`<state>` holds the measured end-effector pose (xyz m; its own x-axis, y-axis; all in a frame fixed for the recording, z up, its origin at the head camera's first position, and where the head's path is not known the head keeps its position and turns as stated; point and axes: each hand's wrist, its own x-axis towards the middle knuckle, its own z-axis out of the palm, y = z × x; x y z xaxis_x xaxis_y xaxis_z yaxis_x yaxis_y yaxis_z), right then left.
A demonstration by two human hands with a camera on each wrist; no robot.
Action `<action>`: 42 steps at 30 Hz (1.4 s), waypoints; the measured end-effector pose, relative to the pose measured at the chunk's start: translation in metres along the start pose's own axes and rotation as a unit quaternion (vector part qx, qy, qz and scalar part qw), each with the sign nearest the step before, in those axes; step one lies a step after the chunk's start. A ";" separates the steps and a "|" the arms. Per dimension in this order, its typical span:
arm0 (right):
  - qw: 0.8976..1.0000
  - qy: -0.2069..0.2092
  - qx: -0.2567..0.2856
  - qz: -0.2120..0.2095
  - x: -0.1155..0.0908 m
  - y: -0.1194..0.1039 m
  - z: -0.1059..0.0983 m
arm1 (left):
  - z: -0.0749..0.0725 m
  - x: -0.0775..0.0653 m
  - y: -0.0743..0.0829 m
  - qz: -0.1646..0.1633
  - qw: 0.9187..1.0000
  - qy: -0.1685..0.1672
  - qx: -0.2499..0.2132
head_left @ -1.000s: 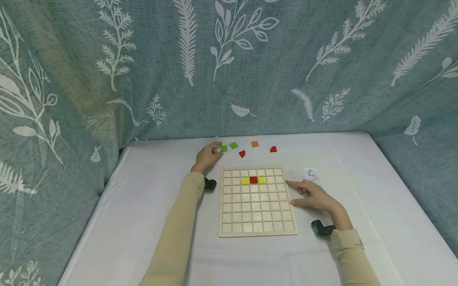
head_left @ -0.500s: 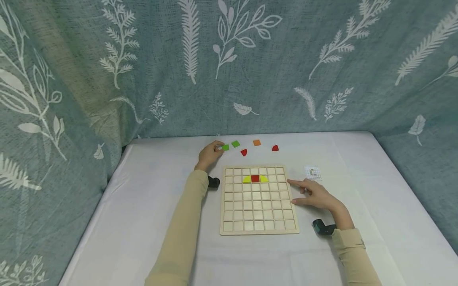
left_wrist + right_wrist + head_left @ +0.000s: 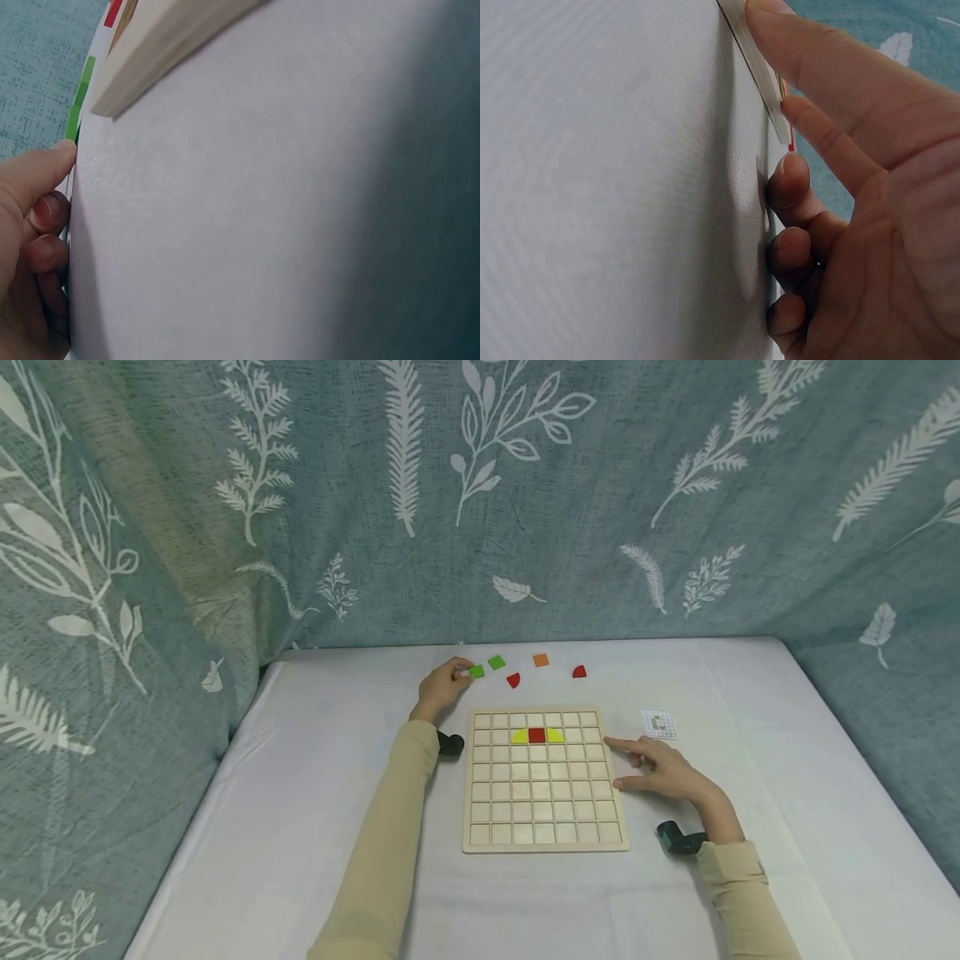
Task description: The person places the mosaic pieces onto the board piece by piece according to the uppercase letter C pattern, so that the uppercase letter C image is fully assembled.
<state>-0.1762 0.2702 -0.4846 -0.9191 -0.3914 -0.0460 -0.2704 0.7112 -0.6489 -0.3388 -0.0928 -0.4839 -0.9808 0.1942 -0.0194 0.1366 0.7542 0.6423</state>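
Note:
In the head view, my left hand (image 3: pixel 442 685) is at the back of the table, its thumb and index finger pinching the left side of a green square tile (image 3: pixel 477 671). The left wrist view shows the thumb tip against the green tile's edge (image 3: pixel 73 124). My right hand (image 3: pixel 660 768) touches the right edge of a wooden grid board (image 3: pixel 543 810) with index finger and thumb extended. Its other fingers are bent, seen in the right wrist view. On the board, a red square tile (image 3: pixel 537 736) sits between two yellow curved tiles (image 3: pixel 520 737) in one row.
Behind the board lie another green tile (image 3: pixel 497 662), an orange tile (image 3: pixel 541 660) and two red quarter-round tiles (image 3: pixel 513 680). A small printed grid card (image 3: pixel 659 723) lies right of the board. A patterned curtain (image 3: pixel 450 568) hangs behind the white table (image 3: pixel 262 827).
The left thumb and index finger have drawn closer together at the green tile. The head view has shifted slightly. My right hand stays at the board's edge.

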 end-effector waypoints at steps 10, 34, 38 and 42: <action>1.000 -0.003 0.005 0.012 0.003 0.000 0.003 | -0.001 -0.006 -0.005 0.024 1.000 0.004 0.005; 1.000 -0.002 0.005 0.012 0.002 0.001 0.003 | 0.002 -0.036 0.010 0.084 0.991 -0.013 -0.100; 1.000 -0.002 0.007 0.012 0.002 0.001 0.003 | 0.003 -0.042 0.014 0.078 0.992 -0.014 -0.103; 1.000 0.000 0.011 0.011 0.001 0.001 0.002 | 0.004 -0.047 0.019 0.081 0.991 -0.018 -0.103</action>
<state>-0.1768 0.2696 -0.4867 -0.9245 -0.3763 -0.0611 -0.2440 0.7072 -0.6636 -0.2894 -0.0856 -0.4738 -0.9421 0.3274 0.0731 0.2581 0.5683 0.7813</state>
